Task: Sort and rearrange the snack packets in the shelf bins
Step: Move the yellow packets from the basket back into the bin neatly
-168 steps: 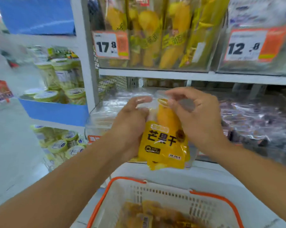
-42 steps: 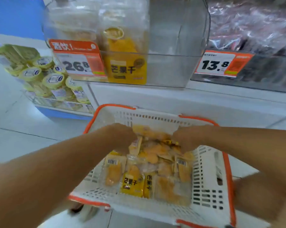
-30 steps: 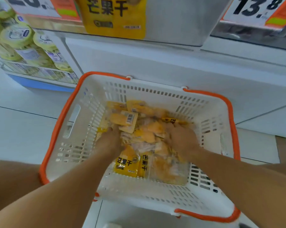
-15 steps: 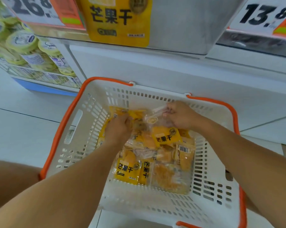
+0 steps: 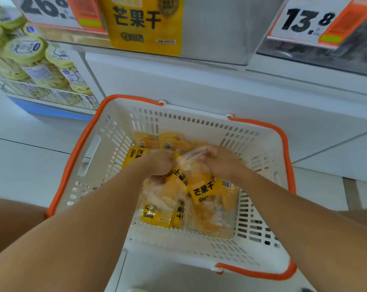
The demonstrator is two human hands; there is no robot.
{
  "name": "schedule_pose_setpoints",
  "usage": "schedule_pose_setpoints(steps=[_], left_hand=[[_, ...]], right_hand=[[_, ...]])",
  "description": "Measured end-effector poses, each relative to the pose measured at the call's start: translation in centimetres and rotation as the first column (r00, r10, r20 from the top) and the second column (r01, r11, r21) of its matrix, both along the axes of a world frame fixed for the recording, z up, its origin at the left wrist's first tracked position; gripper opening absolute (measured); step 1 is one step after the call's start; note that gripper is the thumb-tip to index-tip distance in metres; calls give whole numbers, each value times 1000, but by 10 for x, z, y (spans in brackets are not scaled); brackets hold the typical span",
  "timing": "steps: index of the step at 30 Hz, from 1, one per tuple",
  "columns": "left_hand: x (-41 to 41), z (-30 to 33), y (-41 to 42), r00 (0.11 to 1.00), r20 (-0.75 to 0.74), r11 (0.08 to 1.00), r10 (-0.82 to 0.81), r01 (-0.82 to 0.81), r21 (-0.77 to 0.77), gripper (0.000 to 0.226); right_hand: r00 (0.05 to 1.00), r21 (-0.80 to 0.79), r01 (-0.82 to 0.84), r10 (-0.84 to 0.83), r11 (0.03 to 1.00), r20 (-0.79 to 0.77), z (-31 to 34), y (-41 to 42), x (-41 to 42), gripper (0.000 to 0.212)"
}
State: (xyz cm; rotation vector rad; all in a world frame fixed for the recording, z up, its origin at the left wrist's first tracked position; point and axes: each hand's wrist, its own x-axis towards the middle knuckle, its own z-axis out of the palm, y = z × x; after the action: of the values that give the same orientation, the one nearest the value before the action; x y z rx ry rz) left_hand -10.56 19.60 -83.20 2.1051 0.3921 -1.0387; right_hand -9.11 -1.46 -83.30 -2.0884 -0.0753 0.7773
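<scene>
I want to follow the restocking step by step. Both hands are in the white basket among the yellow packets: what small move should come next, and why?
Probably lift the gathered yellow mango packets up toward the clear shelf bin. Left hand and right hand both grip packets inside the white, orange-rimmed plastic basket, and the bin shows one packet only.

Yellow packet in shelf bin [image 5: 144, 26] read "芒果干". Same text on packet in basket [image 5: 205, 191]. Left price tag [image 5: 47, 9] showed "26.8", partly cut off; right price tag [image 5: 307, 21] "13.8". Other print illegible.
</scene>
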Motion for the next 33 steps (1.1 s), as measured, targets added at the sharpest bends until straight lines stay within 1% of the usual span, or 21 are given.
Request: schedule_pose_setpoints(steps=[1, 2, 3, 5, 6, 9, 10, 12, 13, 15, 16, 17, 19, 20, 22, 23, 24, 25, 28, 30, 33], left_hand=[[-4, -2, 1, 1000, -18, 1000, -16, 16, -10, 25], [-9, -5, 2, 996, -66, 996, 55, -60, -70, 23], [-14, -13, 6, 971, -140, 966, 192, -213, -149, 24], [-26, -24, 11, 857, -325, 814, 400, -495, -304, 31], [-31, -31, 14, 826, -379, 756, 417, -547, -360, 35], [-32, -22, 7, 849, -409, 730, 334, -508, -458, 47], [-29, -16, 4, 869, -392, 731, 302, -475, -490, 49], [-23, -4, 3, 859, -375, 707, 347, -503, -498, 50], [-21, -6, 7, 832, -422, 613, 361, -552, -565, 59], [-21, -6, 13, 710, -620, 254, 334, -702, -666, 94], [-21, -7, 14, 660, -660, 130, 357, -735, -665, 103], [-20, -9, 13, 662, -649, 106, 375, -726, -680, 102], [-18, -12, 4, 750, -474, 316, 460, -638, -703, 83], [-18, -12, -4, 803, -366, 464, 470, -578, -671, 76], [-20, -19, -19, 880, -185, 715, 437, -465, -522, 63], [-22, -26, -25, 901, -92, 798, 424, -420, -433, 46], [-24, -30, -31, 888, -18, 817, 459, -430, -386, 27], [-27, -31, -36, 844, 21, 794, 536, -495, -353, 19], [-28, -40, -38, 712, 117, 716, 692, -657, -237, 34], [-26, -40, -33, 730, 151, 744, 667, -642, -185, 35], [-21, -37, -26, 753, 151, 766, 640, -609, -207, 30]], right_hand=[[999, -15, -50, 50, 999, 11, 2, 2, 0, 17], [995, -17, -102, 101, 995, -15, 2, 1, 0, 22], [987, -3, -146, 146, 989, -63, 0, -2, 1, 26], [970, 31, -171, 174, 985, -169, -8, -9, 2, 23], [962, 70, -149, 161, 986, -222, -10, -12, 2, 16], [914, 193, -93, 160, 977, -372, -21, -14, -2, 5], [911, 190, -77, 146, 979, -386, -25, -13, -5, 6], [919, 171, 42, 29, 984, -394, -32, -11, -12, 11], [911, 172, 162, -80, 972, -405, -38, -11, -15, 12], [825, 165, 451, -340, 877, -452, -45, -13, -19, 9], [748, 162, 575, -435, 802, -502, -46, -15, -19, 8], [695, 156, 635, -472, 756, -542, -46, -16, -19, 8], [696, 129, 586, -417, 800, -584, -42, -14, -21, 10], [712, 120, 535, -369, 837, -598, -40, -11, -23, 8], [730, 85, 470, -333, 878, -597, -41, -2, -29, 12], [754, 49, 436, -335, 898, -566, -44, 3, -32, 18], [784, 7, 376, -314, 927, -535, -45, 6, -34, 22], [808, -21, 313, -278, 949, -519, -45, 9, -37, 24], [831, 11, 246, -205, 969, -518, -45, 12, -38, 26], [835, 111, 320, -226, 941, -501, -45, 10, -33, 17], [891, 240, 348, -240, 907, -386, -43, 10, -22, 20]])
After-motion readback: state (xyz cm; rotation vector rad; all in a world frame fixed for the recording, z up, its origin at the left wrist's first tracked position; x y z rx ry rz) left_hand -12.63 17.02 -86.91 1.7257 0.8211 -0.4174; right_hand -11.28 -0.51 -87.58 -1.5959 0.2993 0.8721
